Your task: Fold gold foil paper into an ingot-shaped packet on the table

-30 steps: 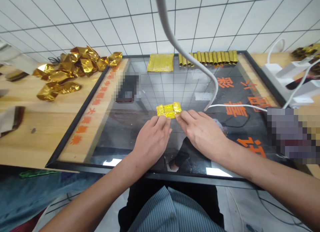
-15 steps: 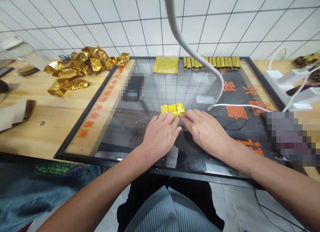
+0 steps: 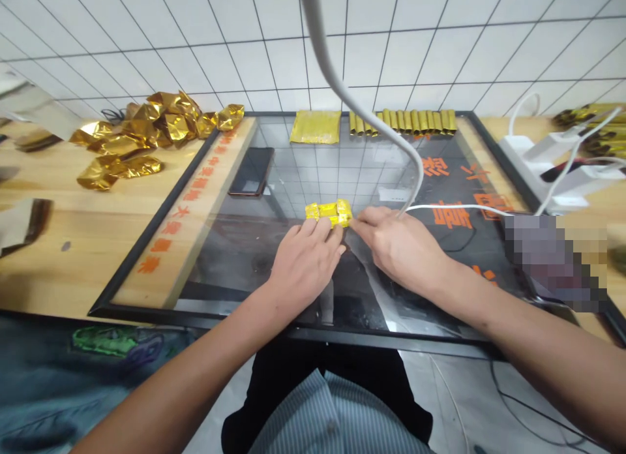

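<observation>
A small folded piece of gold foil paper (image 3: pixel 328 212) lies on the glass-topped board (image 3: pixel 293 180) in the middle of the view. My left hand (image 3: pixel 304 261) presses its fingertips on the near left edge of the foil piece, fingers curled together. The fingertips of my right hand (image 3: pixel 397 245) pinch the piece's right end. Both hands rest low on the glass.
A heap of crumpled gold foil (image 3: pixel 141 131) sits at the back left on the wooden table. A flat gold sheet stack (image 3: pixel 315 126) and a row of rolled gold tubes (image 3: pixel 403 121) line the board's far edge. A dark phone (image 3: pixel 252 171) lies on the glass. A white cable (image 3: pixel 352 95) hangs over the middle; a power strip (image 3: pixel 548 160) stands at right.
The foil piece and both hands have shifted slightly away from me on the glass, and the piece looks folded a little narrower. The camera has swayed a bit.
</observation>
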`<action>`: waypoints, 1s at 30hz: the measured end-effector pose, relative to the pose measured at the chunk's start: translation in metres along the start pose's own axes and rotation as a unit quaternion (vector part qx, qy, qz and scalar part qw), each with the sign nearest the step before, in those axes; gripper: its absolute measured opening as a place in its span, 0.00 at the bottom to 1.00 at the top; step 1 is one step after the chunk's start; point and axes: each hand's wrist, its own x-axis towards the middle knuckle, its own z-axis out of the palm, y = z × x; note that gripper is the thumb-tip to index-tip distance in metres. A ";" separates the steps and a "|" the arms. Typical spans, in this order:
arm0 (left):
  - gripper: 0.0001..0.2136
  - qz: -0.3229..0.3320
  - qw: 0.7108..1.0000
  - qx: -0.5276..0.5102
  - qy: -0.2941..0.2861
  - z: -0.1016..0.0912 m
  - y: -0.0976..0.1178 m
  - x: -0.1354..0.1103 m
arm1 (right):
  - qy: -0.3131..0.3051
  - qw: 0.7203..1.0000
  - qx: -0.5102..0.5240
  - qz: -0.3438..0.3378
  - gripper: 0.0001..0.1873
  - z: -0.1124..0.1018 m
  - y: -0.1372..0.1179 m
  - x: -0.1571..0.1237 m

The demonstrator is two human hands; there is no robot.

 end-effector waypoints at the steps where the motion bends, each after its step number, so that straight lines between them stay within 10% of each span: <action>1: 0.16 0.000 1.000 0.000 0.004 0.000 0.000 0.000 | -0.003 1.000 0.004 0.001 0.18 -0.001 -0.002 0.000; 30: 0.21 0.010 1.000 0.011 -0.002 0.003 -0.010 -0.003 | 0.070 0.993 0.096 0.012 0.19 0.027 0.000 -0.002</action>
